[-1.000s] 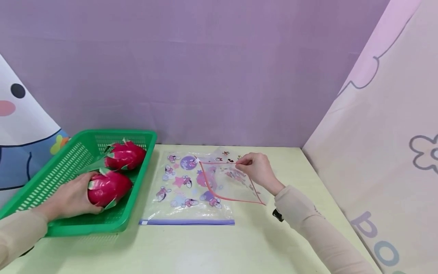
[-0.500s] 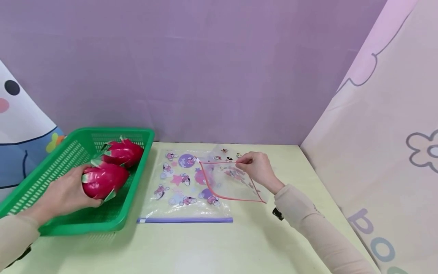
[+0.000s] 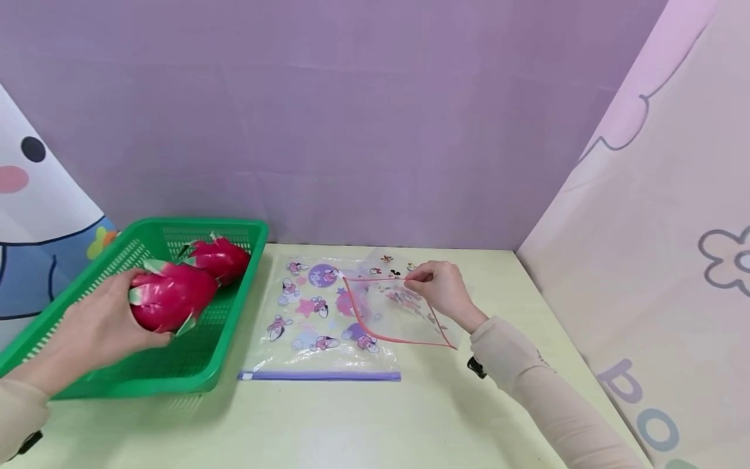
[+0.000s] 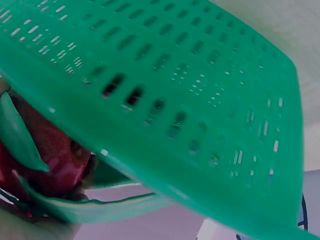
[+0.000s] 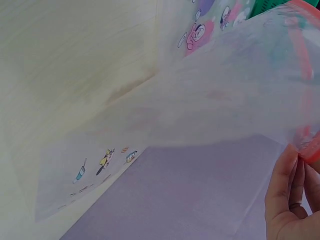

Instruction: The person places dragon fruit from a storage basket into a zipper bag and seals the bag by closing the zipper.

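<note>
In the head view my left hand (image 3: 96, 326) grips a pink-red dragon fruit (image 3: 174, 296) from its left side, above the green basket (image 3: 213, 352). A second dragon fruit (image 3: 221, 259) lies behind it at the basket's far right. In the left wrist view the held dragon fruit (image 4: 55, 155) shows at the left, partly hidden by the basket wall (image 4: 200, 125). My right hand (image 3: 441, 290) pinches the top edge of a clear zip bag (image 3: 404, 319) with an orange-red seam, its mouth spread apart. The right wrist view shows the fingertips on that edge.
A larger printed zip bag (image 3: 310, 345) with a purple slider strip lies flat on the pale table (image 3: 351, 423), partly under the held bag. A purple cloth wall (image 3: 375, 130) stands behind, and a printed white panel (image 3: 644, 273) borders the right side.
My left hand has lifted the front dragon fruit upward and a little to the left in the basket. The right hand and the pinched bag have stayed nearly still.
</note>
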Motion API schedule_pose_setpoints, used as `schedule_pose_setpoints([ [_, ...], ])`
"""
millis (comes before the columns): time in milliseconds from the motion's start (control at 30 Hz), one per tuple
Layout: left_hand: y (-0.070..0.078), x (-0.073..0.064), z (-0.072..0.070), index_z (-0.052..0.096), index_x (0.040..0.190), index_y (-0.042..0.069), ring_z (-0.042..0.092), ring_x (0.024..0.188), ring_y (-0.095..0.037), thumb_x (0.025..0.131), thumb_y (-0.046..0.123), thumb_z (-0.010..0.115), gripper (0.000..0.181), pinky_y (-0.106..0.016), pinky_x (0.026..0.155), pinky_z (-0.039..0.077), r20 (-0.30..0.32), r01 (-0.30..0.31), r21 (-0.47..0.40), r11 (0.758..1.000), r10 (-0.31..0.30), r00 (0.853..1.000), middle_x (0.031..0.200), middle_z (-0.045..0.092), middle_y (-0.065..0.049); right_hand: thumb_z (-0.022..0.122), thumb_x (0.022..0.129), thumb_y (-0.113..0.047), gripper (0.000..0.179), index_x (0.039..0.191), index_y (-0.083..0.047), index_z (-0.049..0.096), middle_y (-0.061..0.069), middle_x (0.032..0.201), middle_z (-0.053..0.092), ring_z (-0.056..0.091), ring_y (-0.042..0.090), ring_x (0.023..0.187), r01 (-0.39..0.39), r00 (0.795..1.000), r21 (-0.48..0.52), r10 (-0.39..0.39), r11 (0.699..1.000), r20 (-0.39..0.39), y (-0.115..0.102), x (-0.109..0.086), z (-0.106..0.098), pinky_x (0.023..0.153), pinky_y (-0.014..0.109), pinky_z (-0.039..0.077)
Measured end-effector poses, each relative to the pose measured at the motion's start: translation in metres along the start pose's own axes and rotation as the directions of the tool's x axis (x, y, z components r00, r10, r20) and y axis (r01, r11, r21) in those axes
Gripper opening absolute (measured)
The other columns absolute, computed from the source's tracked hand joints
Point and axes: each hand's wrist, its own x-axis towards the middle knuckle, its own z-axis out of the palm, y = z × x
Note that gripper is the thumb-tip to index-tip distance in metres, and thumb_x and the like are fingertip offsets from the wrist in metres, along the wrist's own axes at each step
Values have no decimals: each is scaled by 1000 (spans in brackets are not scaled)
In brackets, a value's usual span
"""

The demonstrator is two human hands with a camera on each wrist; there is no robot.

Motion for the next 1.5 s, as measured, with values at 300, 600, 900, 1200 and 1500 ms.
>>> schedule_pose_setpoints([
  [300, 18, -3, -9, 30, 128, -8, 41, 93, -47, 47, 37, 89, 109, -51, 47, 49, -55, -14, -22, 1000, 13, 998, 112, 41, -29, 69, 80, -11, 7, 85, -8, 72, 7, 83, 68, 56, 12, 62, 5, 1000, 6, -5, 1000, 2, 1, 0, 0, 56, 24, 47],
  [600, 48, -3, -21, 35, 126, -3, 44, 95, -43, 45, 32, 90, 104, -49, 49, 51, -79, -80, -82, 993, 73, 994, 112, 44, -24, 70, 80, -10, 7, 85, -7, 72, 6, 83, 68, 58, 13, 65, -2, 1000, 3, 2, 1000, 7, 1, -3, 0, 57, 24, 48],
  [900, 89, -3, -22, 35, 127, -2, 47, 97, -39, 43, 32, 91, 106, -48, 53, 53, -69, -181, -107, 978, 174, 982, 113, 47, -19, 70, 80, -11, 6, 85, -8, 72, 6, 84, 68, 59, 12, 66, 10, 1000, 0, -10, 1000, 1, 1, 0, 2, 58, 24, 49],
  [1200, 126, 1, -10, 37, 126, 4, 52, 98, -34, 42, 32, 90, 104, -46, 60, 55, -14, -241, -145, 960, 241, 970, 111, 53, -13, 71, 79, -12, 7, 85, -8, 72, 5, 80, 68, 58, 12, 63, -3, 1000, 9, 3, 1000, -2, -1, 0, 4, 57, 24, 49],
  [1500, 168, 11, 16, 37, 128, 8, 55, 102, -27, 42, 28, 89, 103, -42, 67, 56, 20, -294, -230, 928, 306, 952, 116, 53, -7, 71, 79, -11, 7, 84, -7, 72, 6, 82, 68, 58, 11, 61, 18, 1000, 21, -18, 1000, -5, -6, 1, 8, 56, 24, 49],
])
